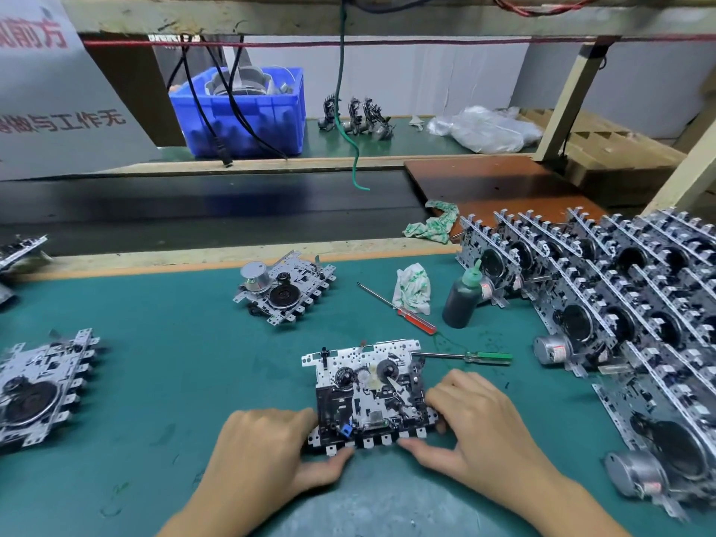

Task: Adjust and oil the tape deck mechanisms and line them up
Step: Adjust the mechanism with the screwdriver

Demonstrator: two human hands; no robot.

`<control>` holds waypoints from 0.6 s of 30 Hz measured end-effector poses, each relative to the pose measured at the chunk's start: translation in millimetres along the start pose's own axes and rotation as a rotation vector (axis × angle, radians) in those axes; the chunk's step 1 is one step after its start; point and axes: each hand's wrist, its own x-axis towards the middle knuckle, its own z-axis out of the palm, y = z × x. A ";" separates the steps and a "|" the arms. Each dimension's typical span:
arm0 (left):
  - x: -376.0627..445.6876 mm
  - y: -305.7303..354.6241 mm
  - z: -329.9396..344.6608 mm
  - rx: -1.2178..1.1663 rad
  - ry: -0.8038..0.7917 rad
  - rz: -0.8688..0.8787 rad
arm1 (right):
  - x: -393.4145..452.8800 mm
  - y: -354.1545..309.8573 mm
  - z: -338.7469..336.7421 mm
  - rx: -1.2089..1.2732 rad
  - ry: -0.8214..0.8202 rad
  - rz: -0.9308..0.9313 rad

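Observation:
A tape deck mechanism [368, 393] lies flat on the green mat, reel side up, in front of me. My left hand [267, 455] grips its near left corner, thumb under the front tabs. My right hand [469, 420] grips its near right side, thumb along the front edge. A dark oil bottle [463, 298] with a green nozzle stands behind to the right. A green-handled screwdriver [470, 357] lies just beyond the mechanism, and a red-handled screwdriver [399, 310] lies further back. Rows of mechanisms [612, 304] stand on edge at the right.
One more mechanism [284, 290] lies motor side up at mid-mat, and another [38, 389] lies at the left edge. A crumpled rag [412, 288] sits by the bottle. A black conveyor belt [193, 211] runs behind the mat, and a blue bin [240, 110] stands on the far bench.

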 end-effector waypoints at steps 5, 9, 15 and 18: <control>-1.3 0.1 1.2 -0.036 0.014 -0.037 | -1.1 1.6 -1.4 0.070 -0.015 -0.019; -3.8 4.9 -0.3 -0.077 -0.014 -0.015 | 0.6 0.7 0.3 0.015 0.032 -0.001; 1.9 13.7 7.5 -0.022 0.054 -0.189 | -1.3 -0.1 0.7 0.083 0.010 0.012; 3.2 12.5 8.5 -0.041 0.063 -0.204 | -1.0 0.5 0.4 0.084 0.001 -0.006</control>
